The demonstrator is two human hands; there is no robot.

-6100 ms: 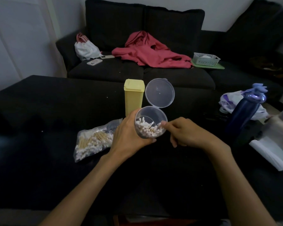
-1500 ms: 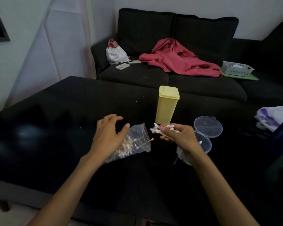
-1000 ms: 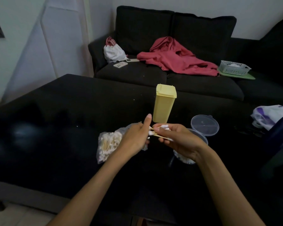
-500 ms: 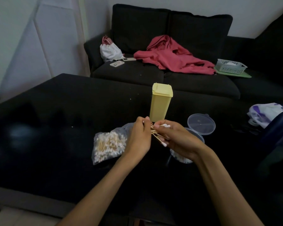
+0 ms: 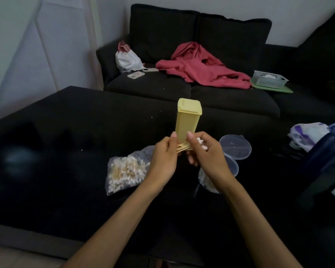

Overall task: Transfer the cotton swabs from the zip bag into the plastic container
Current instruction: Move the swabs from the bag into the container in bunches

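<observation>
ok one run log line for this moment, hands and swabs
left hand: holds swab bundle | right hand: holds same bundle | zip bag: on table, swabs inside | plastic container: open, beside right hand

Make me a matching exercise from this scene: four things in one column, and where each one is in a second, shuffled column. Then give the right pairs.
Things:
1. zip bag
2. yellow box
3. bundle of cotton swabs
4. red cloth

Places:
A. spread over the sofa seat
B. standing upright on the table beyond the hands
C. lying on the table beside the left hand
D. held between the left hand and the right hand

Pairs: 1-C, 2-B, 3-D, 4-A
</observation>
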